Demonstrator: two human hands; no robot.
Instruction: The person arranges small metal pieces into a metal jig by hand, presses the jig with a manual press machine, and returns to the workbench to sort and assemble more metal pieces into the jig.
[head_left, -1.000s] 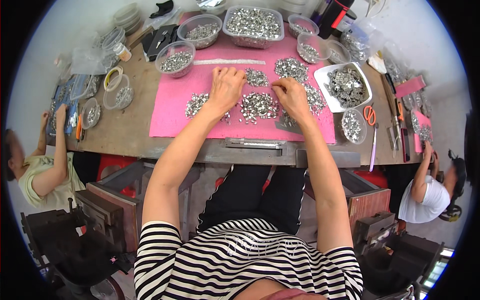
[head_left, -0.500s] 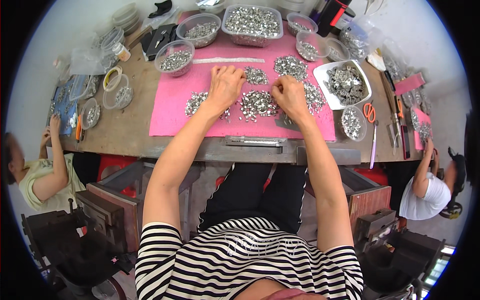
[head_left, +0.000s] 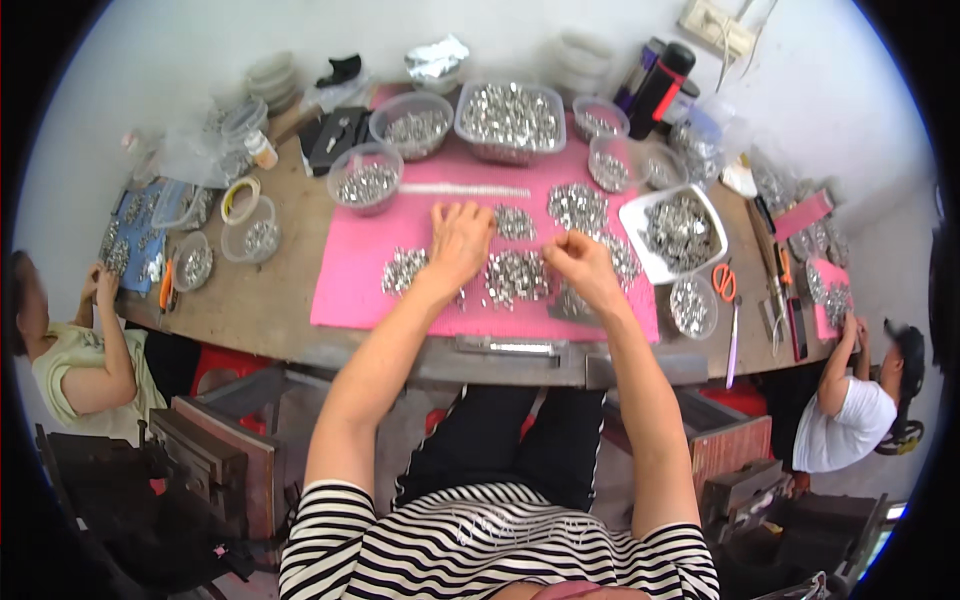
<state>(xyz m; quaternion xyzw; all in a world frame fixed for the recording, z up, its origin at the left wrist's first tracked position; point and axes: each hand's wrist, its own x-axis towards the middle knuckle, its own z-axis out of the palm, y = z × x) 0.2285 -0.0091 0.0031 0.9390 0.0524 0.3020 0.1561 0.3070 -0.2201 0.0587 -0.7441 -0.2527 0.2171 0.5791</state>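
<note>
Well, I see both bare hands over the pink mat (head_left: pixel 345 270) on the counter (head_left: pixel 270 310), among piles of small silvery metal bits. The left hand (head_left: pixel 462 243) has its fingers bent down toward the mat, just left of the small pile (head_left: pixel 515 222); I cannot tell whether it grips anything. The right hand (head_left: pixel 582 262) is half curled, thumb and forefinger drawn close together above the gap between the middle pile (head_left: pixel 517 277) and the right pile (head_left: pixel 623 258). Whether a bit is pinched there, I cannot tell.

The middle pile lies between the hands, nearest me, and the left pile (head_left: pixel 404 270) sits beside the left wrist. Farther back I have the round pile (head_left: pixel 577 206) and a pale strip (head_left: pixel 470 190) lying flat. Behind them stands a square tub (head_left: pixel 511 120) filled with bits. To the right are a white dish (head_left: pixel 632 240) of bits and orange-handled scissors (head_left: pixel 723 283). At either side a person sits working.
</note>
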